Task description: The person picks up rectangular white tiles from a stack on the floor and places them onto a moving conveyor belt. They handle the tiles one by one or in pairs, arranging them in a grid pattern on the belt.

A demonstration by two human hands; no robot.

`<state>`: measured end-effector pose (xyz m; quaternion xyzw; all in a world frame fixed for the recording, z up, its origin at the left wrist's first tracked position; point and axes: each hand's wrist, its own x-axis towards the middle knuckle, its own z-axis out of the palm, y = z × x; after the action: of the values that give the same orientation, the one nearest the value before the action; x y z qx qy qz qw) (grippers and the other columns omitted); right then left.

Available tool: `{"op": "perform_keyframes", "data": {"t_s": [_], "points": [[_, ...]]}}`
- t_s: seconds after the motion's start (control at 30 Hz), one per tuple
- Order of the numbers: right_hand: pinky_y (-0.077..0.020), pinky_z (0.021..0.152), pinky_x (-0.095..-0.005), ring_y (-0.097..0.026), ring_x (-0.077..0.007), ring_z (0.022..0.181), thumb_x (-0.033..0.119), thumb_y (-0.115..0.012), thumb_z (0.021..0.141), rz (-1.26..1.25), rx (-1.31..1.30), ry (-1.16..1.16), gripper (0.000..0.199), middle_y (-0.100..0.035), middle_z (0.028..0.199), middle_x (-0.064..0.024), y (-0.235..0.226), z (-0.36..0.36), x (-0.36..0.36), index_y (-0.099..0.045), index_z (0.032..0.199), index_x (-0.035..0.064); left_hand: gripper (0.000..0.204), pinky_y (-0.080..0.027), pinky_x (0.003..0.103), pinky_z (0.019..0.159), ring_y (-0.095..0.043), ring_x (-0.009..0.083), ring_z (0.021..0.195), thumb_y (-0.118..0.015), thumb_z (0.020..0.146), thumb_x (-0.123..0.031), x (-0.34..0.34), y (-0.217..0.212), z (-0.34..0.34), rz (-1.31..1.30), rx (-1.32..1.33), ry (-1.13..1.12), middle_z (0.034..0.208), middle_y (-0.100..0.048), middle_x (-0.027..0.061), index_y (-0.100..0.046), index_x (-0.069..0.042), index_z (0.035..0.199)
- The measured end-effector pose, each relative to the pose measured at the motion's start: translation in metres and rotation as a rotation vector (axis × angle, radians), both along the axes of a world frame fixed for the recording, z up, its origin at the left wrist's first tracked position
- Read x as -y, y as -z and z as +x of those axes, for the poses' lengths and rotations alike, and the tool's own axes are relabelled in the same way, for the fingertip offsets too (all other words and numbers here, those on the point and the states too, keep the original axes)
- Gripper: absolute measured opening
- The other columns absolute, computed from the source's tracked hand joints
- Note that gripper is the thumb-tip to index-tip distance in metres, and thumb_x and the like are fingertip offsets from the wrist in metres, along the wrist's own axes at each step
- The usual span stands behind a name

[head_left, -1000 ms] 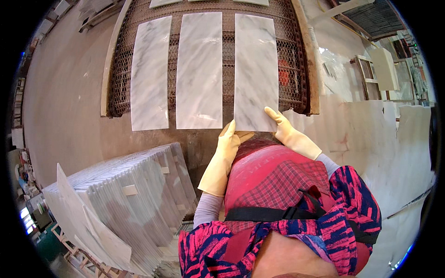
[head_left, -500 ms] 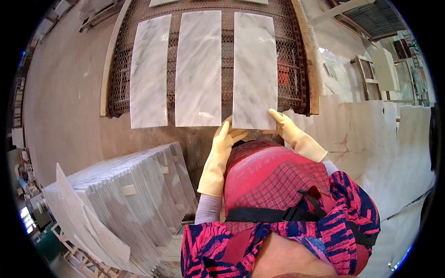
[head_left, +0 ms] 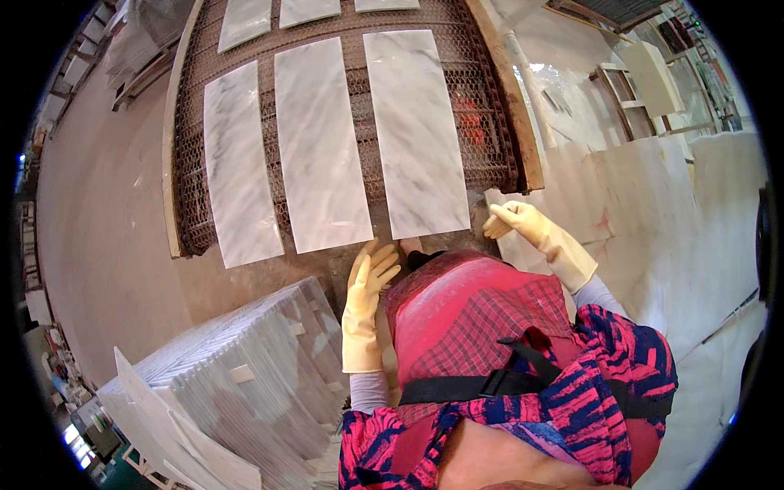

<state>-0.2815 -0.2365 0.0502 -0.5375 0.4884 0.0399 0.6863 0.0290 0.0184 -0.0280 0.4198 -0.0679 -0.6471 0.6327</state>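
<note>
Three long, white, grey-veined marble slabs lie side by side on a wire-mesh conveyor belt point(head_left: 359, 98): a left slab point(head_left: 239, 163), a middle slab point(head_left: 323, 147) and a right slab point(head_left: 417, 135). Their near ends overhang the belt's front edge. My left hand point(head_left: 371, 273), in a cream rubber glove, is open with fingers spread, just below the near right corner of the middle slab. Gloved the same way, my right hand point(head_left: 516, 222) hovers off the right slab's near corner, its fingers loosely bent and nothing in them.
Farther up the belt lie more slabs point(head_left: 245, 20). A dense row of thin upright slabs point(head_left: 245, 367) stands at the lower left, with loose pieces leaning on it. Wooden rails point(head_left: 510, 106) flank the belt. Pale sheeting point(head_left: 637, 220) spreads on the right.
My right hand has come off the right slab and drawn away to the right. My left hand has shifted left and back. The view has turned, showing more slabs farther up.
</note>
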Motion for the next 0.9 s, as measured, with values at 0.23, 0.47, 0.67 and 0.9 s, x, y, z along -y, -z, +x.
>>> {"op": "perform_keyframes", "data": {"t_s": [0.23, 0.47, 0.67, 0.9], "points": [[-0.0576, 0.08, -0.0299, -0.074, -0.0161, 0.083, 0.039, -0.066, 0.101, -0.07, -0.063, -0.251, 0.041, -0.078, 0.089, -0.0101, -0.053, 0.059, 0.014, -0.076, 0.09, 0.0006, 0.076, -0.045, 0.051, 0.11, -0.048, 0.0424, 0.137, -0.055, 0.103, -0.049, 0.017, -0.006, -0.002, 0.007, 0.023, -0.031, 0.149, -0.046, 0.032, -0.033, 0.003, 0.155], [-0.0574, 0.076, -0.0297, -0.074, -0.0153, 0.082, 0.028, -0.066, 0.101, 0.032, 0.092, -0.463, 0.032, -0.078, 0.087, -0.0097, -0.086, 0.12, 0.005, -0.076, 0.088, 0.0001, 0.051, -0.049, 0.044, 0.105, -0.061, 0.033, 0.123, -0.054, 0.106, -0.039, 0.0, 0.004, -0.01, 0.296, 0.126, -0.181, 0.136, -0.061, 0.0253, -0.058, 0.004, 0.133], [-0.0568, 0.082, -0.0292, -0.073, -0.0161, 0.088, 0.022, -0.06, 0.105, 0.205, 0.229, -0.661, 0.029, -0.078, 0.094, -0.0114, -0.079, 0.175, -0.018, -0.077, 0.109, -0.0011, 0.043, -0.05, 0.038, 0.094, -0.066, 0.0249, 0.103, -0.056, 0.106, -0.039, -0.046, 0.016, -0.031, 0.427, 0.062, -0.246, 0.118, -0.072, 0.0173, -0.068, 0.001, 0.094], [-0.0563, 0.079, -0.029, -0.068, -0.0129, 0.081, 0.028, -0.059, 0.105, 0.188, 0.182, -1.024, 0.03, -0.076, 0.094, -0.007, -0.078, 0.21, -0.05, -0.075, 0.124, 0.0121, 0.041, -0.05, 0.033, 0.083, -0.064, 0.017, 0.085, -0.057, 0.105, -0.04, -0.069, 0.066, -0.103, 0.712, 0.11, -0.339, 0.093, -0.074, 0.0079, -0.069, -0.003, 0.094]]}}
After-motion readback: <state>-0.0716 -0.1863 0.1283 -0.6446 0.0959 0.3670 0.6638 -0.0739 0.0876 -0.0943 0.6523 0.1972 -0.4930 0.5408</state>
